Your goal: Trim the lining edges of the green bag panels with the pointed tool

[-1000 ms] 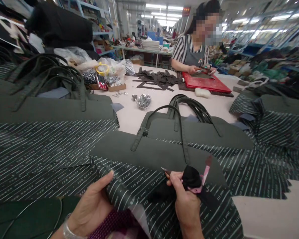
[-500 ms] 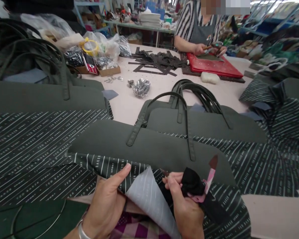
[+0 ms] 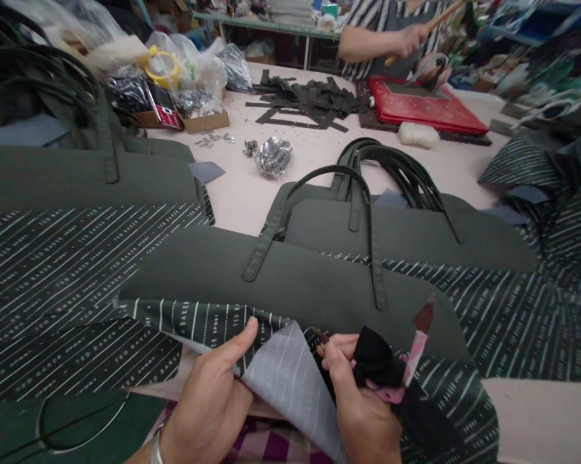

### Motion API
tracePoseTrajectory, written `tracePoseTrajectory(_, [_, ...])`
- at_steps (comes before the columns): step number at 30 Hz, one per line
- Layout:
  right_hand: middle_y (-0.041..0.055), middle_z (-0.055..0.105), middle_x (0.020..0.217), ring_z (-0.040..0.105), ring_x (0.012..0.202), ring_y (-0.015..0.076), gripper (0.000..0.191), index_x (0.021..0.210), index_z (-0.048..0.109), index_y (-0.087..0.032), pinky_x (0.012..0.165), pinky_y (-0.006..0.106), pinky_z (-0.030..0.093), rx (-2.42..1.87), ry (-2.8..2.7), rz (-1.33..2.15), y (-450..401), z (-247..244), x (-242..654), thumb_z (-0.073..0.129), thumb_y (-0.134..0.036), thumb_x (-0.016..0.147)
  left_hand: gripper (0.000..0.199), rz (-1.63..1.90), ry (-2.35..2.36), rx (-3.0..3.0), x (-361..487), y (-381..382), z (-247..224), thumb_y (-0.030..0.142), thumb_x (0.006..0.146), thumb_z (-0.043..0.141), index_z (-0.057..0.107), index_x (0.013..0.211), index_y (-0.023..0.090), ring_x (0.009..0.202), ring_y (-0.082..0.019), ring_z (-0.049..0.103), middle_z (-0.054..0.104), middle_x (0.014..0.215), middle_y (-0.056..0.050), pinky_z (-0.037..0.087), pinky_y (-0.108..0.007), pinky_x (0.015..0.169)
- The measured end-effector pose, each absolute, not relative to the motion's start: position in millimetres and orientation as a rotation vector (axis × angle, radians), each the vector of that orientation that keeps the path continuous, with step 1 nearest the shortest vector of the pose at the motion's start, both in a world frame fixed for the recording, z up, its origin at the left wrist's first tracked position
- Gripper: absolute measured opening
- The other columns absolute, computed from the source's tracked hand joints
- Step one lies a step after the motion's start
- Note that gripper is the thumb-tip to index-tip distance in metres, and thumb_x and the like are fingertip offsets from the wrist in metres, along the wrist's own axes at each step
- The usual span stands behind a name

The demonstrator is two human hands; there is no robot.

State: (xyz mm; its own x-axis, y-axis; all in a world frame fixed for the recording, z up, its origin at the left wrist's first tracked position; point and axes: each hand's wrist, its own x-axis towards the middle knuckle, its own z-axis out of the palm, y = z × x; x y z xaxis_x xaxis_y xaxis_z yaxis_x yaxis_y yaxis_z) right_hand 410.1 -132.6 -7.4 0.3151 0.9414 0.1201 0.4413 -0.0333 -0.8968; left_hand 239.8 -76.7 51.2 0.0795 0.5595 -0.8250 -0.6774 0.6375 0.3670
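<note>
My left hand (image 3: 217,393) is closed on the striped, lettered fabric (image 3: 198,322) of a bag panel, thumb on top. A corner of that fabric folds back, showing its pale grey underside (image 3: 290,374). My right hand (image 3: 358,393) is closed around a pink-wrapped tool (image 3: 416,354) with a brown pointed blade rising to the right; its exact kind is unclear. Black cloth (image 3: 377,354) bunches about the tool. A small dark tip shows beyond my right fingertips, at the fabric's edge. The panel's plain olive upper part (image 3: 290,277) carries a strap handle (image 3: 265,245).
More handled panels (image 3: 391,232) lie behind, with others (image 3: 77,174) at left. Across the table are dark strips (image 3: 309,96), a bag of metal pieces (image 3: 273,157) and yellow tape (image 3: 162,67). A co-worker's hand (image 3: 413,40) holds a wooden-handled tool above a red board (image 3: 454,116).
The camera view has tipped down slightly. My hands keep their grips, with little movement at the fabric. The co-worker has raised the wooden-handled tool above the red board.
</note>
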Motion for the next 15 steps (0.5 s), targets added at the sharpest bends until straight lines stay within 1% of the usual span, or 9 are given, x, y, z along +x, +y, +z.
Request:
tracePoseTrajectory(2, [-0.0005,0.069,0.077,0.067,0.074,0.0140,0.020,0.085,0.074,-0.022,0.077,0.020,0.054,-1.630,-1.420,0.575,-132,-6,410,0.057,-0.026,0.096,0.027,0.932,1.142,-0.125,240,-76,50,0.020,0.085,0.071,0.077,0.111,0.012,0.105,-0.029,0.073,0.079,0.106,-0.011,0.058,-0.040,0.099])
tracePoseTrajectory(5, [0.0002,0.068,0.076,0.067,0.073,0.0137,0.025,0.080,0.070,-0.021,0.075,0.020,0.056,-1.657,-1.438,0.511,-129,-2,408,0.053,-0.026,0.098,0.035,0.921,1.086,-0.105,239,-76,48,0.025,0.086,0.072,0.074,0.119,0.015,0.107,-0.030,0.072,0.078,0.110,-0.010,0.059,-0.040,0.098])
tracePoseTrajectory(7, [0.0010,0.068,0.076,0.068,0.074,0.0141,0.027,0.077,0.069,-0.021,0.073,0.020,0.057,-1.678,-1.412,0.525,-127,2,407,0.053,-0.026,0.098,0.037,0.898,1.094,-0.104,238,-77,47,0.027,0.085,0.073,0.074,0.119,0.014,0.107,-0.031,0.072,0.078,0.110,-0.011,0.060,-0.041,0.096])
tracePoseTrajectory(11, [0.0023,0.071,0.078,0.069,0.073,0.0164,0.017,0.081,0.071,-0.021,0.070,0.023,0.058,-1.617,-1.441,0.576,-124,9,404,0.059,-0.023,0.093,0.036,0.875,1.139,-0.094,235,-78,47,0.027,0.081,0.076,0.076,0.114,0.012,0.107,-0.033,0.072,0.079,0.107,-0.012,0.061,-0.042,0.094])
tracePoseTrajectory(13, [0.0019,0.070,0.075,0.068,0.070,0.0160,0.019,0.076,0.070,-0.021,0.070,0.024,0.058,-1.633,-1.372,0.556,-124,12,400,0.059,-0.022,0.092,0.035,0.880,1.122,-0.105,235,-78,48,0.027,0.081,0.076,0.076,0.113,0.012,0.107,-0.032,0.072,0.079,0.106,-0.012,0.060,-0.043,0.095])
tracePoseTrajectory(15, [0.0006,0.068,0.070,0.067,0.067,0.0142,0.024,0.069,0.067,-0.021,0.068,0.022,0.056,-1.636,-1.270,0.525,-124,14,397,0.058,-0.020,0.092,0.034,0.895,1.110,-0.136,236,-77,50,0.027,0.084,0.073,0.075,0.115,0.012,0.106,-0.032,0.072,0.079,0.106,-0.012,0.060,-0.043,0.096])
